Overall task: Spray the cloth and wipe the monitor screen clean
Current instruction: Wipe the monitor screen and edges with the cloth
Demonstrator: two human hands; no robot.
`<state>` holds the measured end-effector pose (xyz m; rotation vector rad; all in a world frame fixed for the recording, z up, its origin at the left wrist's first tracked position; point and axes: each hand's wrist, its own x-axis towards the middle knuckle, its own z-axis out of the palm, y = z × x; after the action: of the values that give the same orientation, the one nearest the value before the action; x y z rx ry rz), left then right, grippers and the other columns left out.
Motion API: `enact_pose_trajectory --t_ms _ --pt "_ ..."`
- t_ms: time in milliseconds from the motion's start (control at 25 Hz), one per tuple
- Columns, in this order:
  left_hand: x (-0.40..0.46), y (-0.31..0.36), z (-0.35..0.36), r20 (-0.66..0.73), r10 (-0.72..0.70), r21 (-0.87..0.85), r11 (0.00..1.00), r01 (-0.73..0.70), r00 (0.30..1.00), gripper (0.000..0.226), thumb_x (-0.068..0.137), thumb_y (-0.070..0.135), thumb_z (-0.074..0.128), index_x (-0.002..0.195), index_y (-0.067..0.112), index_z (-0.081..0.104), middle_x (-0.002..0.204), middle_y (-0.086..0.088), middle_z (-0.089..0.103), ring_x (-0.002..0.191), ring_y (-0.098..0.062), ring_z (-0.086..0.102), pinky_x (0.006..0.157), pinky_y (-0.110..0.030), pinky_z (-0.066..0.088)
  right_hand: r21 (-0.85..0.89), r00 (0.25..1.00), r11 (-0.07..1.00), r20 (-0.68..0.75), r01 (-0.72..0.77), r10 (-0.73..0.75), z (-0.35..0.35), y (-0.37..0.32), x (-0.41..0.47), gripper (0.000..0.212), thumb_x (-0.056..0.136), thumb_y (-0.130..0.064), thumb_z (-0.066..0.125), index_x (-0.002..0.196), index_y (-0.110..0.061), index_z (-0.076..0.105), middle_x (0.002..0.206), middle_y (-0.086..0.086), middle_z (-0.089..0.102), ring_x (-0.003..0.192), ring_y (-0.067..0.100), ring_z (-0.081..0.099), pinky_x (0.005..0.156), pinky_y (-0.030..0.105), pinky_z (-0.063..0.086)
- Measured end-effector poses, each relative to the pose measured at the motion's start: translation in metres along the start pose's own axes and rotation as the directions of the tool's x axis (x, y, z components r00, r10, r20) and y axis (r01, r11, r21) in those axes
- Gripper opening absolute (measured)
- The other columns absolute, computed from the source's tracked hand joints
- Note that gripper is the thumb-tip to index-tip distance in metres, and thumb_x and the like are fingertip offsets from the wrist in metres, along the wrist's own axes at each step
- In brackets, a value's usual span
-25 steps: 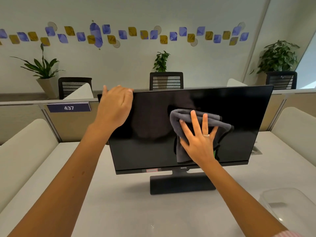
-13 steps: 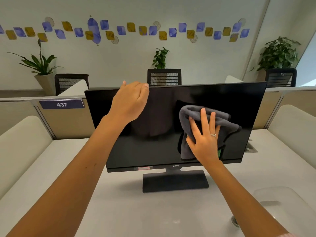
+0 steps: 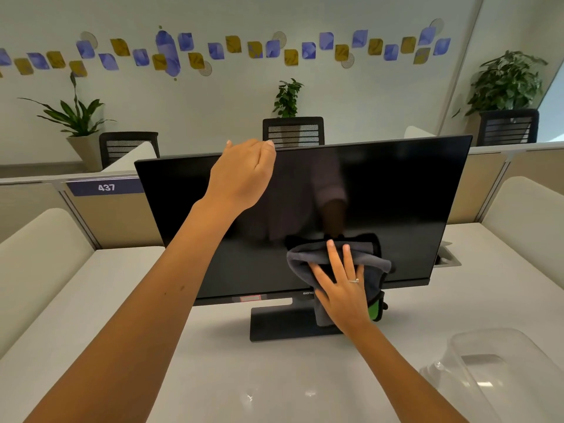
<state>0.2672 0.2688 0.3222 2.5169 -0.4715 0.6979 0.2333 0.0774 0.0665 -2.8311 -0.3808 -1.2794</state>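
Where cloth point(image 3: 338, 257) meets monitor point(image 3: 396, 209), "BenQ"; behind, "437".

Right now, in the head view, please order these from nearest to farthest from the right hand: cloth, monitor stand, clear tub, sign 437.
1. Cloth, under the right hand.
2. Monitor stand, just below-left.
3. Clear tub, near right.
4. Sign 437, far left.

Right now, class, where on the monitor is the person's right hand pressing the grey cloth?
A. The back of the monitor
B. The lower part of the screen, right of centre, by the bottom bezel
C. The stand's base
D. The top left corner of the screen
B: the right hand spreads flat on the grey cloth low on the monitor screen, overlapping the bottom bezel.
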Motion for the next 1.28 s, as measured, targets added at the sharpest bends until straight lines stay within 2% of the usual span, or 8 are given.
enact_pose_trajectory --t_ms 120,280,480,680,800,880,1120,1280 --pt "0.000 0.001 -0.001 -0.007 -0.015 -0.052 0.999 0.015 1.000 0.054 0.098 0.029 0.016 0.109 0.003 0.063 0.115 -0.011 0.063 0.107 -0.021 0.054 0.114 -0.036 0.009 0.113 0.979 0.981 -0.104 -0.161 0.173 -0.022 0.005 0.039 0.045 0.092 -0.031 0.045 0.136 -0.021 0.046 0.153 0.016 0.022 0.142 0.041 0.012 0.107 0.061 0.027" --pt "-0.001 0.001 -0.001 -0.015 -0.023 -0.096 0.995 0.021 1.000 0.050 0.099 0.027 0.017 0.121 0.014 0.060 0.127 -0.004 0.059 0.121 -0.015 0.048 0.117 -0.036 0.007 0.270 0.899 0.905 -0.202 -0.330 0.388 -0.055 0.031 0.098 0.050 0.090 -0.028 0.046 0.140 -0.020 0.040 0.153 0.018 0.020 0.143 0.038 0.006 0.114 0.054 0.010" --pt "0.001 0.000 -0.003 0.039 -0.005 -0.087 0.996 0.009 0.999 0.052 0.097 0.028 0.015 0.124 0.016 0.059 0.130 -0.002 0.057 0.123 -0.014 0.045 0.116 -0.035 0.005 0.424 0.723 0.755 -0.274 -0.500 0.633 -0.079 0.083 0.128 0.053 0.091 -0.030 0.043 0.142 -0.018 0.036 0.155 0.016 0.016 0.144 0.036 0.008 0.114 0.055 0.020" --pt "0.000 0.001 -0.006 0.049 0.009 -0.084 0.996 -0.005 0.999 0.049 0.098 0.024 0.017 0.126 0.016 0.057 0.133 -0.002 0.055 0.126 -0.014 0.043 0.115 -0.032 0.004 0.566 0.547 0.557 -0.210 -0.608 0.810 -0.065 0.102 0.099 0.057 0.092 -0.036 0.041 0.145 -0.021 0.029 0.156 0.011 0.012 0.144 0.028 0.012 0.112 0.048 0.031" --pt "-0.001 0.002 -0.007 0.045 0.008 -0.088 0.996 -0.004 0.999 0.047 0.099 0.021 0.018 0.127 0.015 0.056 0.134 -0.002 0.054 0.126 -0.014 0.042 0.114 -0.030 0.004 0.602 0.399 0.383 -0.113 -0.701 0.910 -0.047 0.088 0.067 0.057 0.094 -0.035 0.040 0.146 -0.018 0.026 0.155 0.012 0.013 0.140 0.030 0.021 0.108 0.045 0.038" --pt "-0.003 0.002 -0.009 0.057 0.008 -0.080 0.997 -0.004 0.998 0.046 0.099 0.019 0.019 0.128 0.015 0.055 0.135 -0.002 0.053 0.127 -0.014 0.041 0.114 -0.031 0.005 0.595 0.333 0.290 -0.040 -0.750 0.942 -0.035 0.073 0.048 0.057 0.095 -0.032 0.041 0.147 -0.015 0.023 0.154 0.015 0.013 0.139 0.033 0.024 0.107 0.045 0.038" --pt "-0.003 -0.015 -0.026 0.168 0.044 -0.012 0.999 -0.043 0.985 0.052 0.095 0.032 0.018 0.133 0.017 0.050 0.137 -0.003 0.051 0.127 -0.017 0.041 0.107 -0.035 0.029 0.543 0.371 0.304 0.015 -0.782 0.928 -0.018 0.016 0.028 0.055 0.095 -0.039 0.037 0.145 -0.021 0.026 0.151 0.016 0.017 0.132 0.035 0.035 0.102 0.044 0.044" --pt "-0.014 -0.048 -0.044 0.143 0.029 0.074 0.996 -0.040 0.989 0.056 0.094 0.033 0.015 0.135 0.014 0.048 0.137 -0.007 0.050 0.128 -0.022 0.041 0.113 -0.043 0.024 0.484 0.432 0.366 0.029 -0.795 0.901 -0.013 -0.030 0.033 0.055 0.096 -0.044 0.034 0.145 -0.020 0.029 0.149 0.019 0.023 0.132 0.035 0.036 0.101 0.045 0.045"
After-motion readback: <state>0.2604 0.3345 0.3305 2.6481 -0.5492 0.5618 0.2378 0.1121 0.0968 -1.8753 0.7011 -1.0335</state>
